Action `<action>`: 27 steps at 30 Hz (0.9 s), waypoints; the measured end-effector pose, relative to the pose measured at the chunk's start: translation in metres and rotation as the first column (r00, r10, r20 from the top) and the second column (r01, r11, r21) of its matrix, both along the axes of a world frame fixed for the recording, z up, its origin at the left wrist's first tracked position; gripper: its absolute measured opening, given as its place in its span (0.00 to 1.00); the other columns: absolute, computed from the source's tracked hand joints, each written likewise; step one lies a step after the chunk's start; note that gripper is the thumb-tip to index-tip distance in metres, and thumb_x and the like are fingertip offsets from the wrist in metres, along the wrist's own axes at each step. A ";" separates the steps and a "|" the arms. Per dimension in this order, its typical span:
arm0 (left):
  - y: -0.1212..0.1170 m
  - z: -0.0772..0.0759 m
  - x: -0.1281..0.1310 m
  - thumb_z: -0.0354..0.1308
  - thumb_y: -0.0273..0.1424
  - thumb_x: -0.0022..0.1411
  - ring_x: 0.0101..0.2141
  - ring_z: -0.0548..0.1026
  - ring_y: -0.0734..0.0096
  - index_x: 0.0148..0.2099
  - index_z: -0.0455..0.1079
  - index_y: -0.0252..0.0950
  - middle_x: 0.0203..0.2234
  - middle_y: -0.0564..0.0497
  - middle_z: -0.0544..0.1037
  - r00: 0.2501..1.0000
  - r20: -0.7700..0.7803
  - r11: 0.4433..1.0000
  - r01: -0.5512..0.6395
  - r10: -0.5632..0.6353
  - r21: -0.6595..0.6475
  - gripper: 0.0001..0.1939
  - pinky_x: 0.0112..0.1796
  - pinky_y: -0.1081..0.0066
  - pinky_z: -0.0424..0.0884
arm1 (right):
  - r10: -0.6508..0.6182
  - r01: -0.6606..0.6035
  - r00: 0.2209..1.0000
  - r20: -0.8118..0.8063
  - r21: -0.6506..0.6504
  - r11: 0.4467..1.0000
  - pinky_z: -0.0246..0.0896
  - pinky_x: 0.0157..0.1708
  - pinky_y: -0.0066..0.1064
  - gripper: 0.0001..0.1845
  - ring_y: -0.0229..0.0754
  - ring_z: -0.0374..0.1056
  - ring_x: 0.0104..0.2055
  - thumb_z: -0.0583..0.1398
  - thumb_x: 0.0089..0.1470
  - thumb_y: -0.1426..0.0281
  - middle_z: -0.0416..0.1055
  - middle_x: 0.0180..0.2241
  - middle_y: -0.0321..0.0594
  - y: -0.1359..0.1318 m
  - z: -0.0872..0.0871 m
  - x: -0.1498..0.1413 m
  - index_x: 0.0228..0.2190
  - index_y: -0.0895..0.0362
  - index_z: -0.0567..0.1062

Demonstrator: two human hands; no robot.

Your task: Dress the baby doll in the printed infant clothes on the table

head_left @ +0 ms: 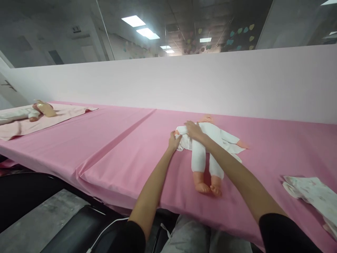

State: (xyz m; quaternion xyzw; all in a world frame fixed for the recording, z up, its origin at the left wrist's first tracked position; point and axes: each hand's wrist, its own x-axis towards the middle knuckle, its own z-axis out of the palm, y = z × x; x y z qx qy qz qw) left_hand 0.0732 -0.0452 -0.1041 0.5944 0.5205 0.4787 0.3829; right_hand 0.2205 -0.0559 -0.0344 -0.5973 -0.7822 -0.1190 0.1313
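At ten o'clock, another doll (15,115) lies on a pale blanket (65,114). At twelve, the left hand (173,142) is nearly closed at the cuff of the white sleeve (181,130); the right hand (194,131) curves loosely over its upper part. The clothed doll (214,133) lies towards half past twelve, probably light, firm-limbed beneath soft, slippery cloth, best held at trunk and forearm. Printed cloth (313,193) lies at two.

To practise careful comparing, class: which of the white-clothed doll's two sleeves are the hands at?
The white fabric sleeve on the picture's left: left hand and right hand are at it, while the opposite sleeve lies untouched.
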 end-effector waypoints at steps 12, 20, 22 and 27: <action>0.015 -0.005 -0.004 0.51 0.15 0.39 0.28 0.69 0.74 0.35 0.61 0.37 0.25 0.55 0.67 0.621 0.774 0.976 0.062 0.126 -0.209 0.18 0.36 0.70 0.69 | -0.033 0.033 0.999 -0.013 -0.024 0.999 0.56 0.47 0.43 0.16 0.51 0.57 0.50 0.47 0.56 0.77 0.64 0.50 0.51 0.038 -0.031 -0.019 0.45 0.61 0.67; 0.020 0.005 -0.015 0.52 0.26 0.49 0.25 0.71 0.69 0.31 0.63 0.34 0.21 0.51 0.68 0.508 0.860 0.904 0.342 0.051 -0.256 0.04 0.33 0.66 0.71 | 0.055 0.172 0.496 -0.867 0.160 0.972 0.57 0.46 0.39 0.13 0.46 0.63 0.42 0.56 0.47 0.70 0.68 0.39 0.42 0.050 -0.021 0.011 0.38 0.58 0.66; 0.021 0.011 -0.015 0.52 0.37 0.55 0.30 0.74 0.63 0.36 0.65 0.32 0.26 0.46 0.72 0.571 0.820 0.863 0.389 0.049 -0.323 0.13 0.34 0.63 0.72 | 0.109 0.111 0.350 -0.930 0.157 0.981 0.58 0.44 0.38 0.15 0.44 0.63 0.39 0.56 0.44 0.68 0.68 0.36 0.38 0.048 -0.023 0.012 0.37 0.56 0.66; 0.022 0.013 -0.007 0.58 0.42 0.52 0.29 0.75 0.63 0.33 0.68 0.31 0.24 0.46 0.73 0.811 0.573 0.863 0.368 -0.116 -0.346 0.17 0.32 0.66 0.70 | 0.202 0.059 0.160 -0.966 0.213 0.975 0.60 0.43 0.37 0.17 0.42 0.63 0.37 0.58 0.40 0.67 0.67 0.34 0.36 0.045 -0.027 0.011 0.36 0.57 0.66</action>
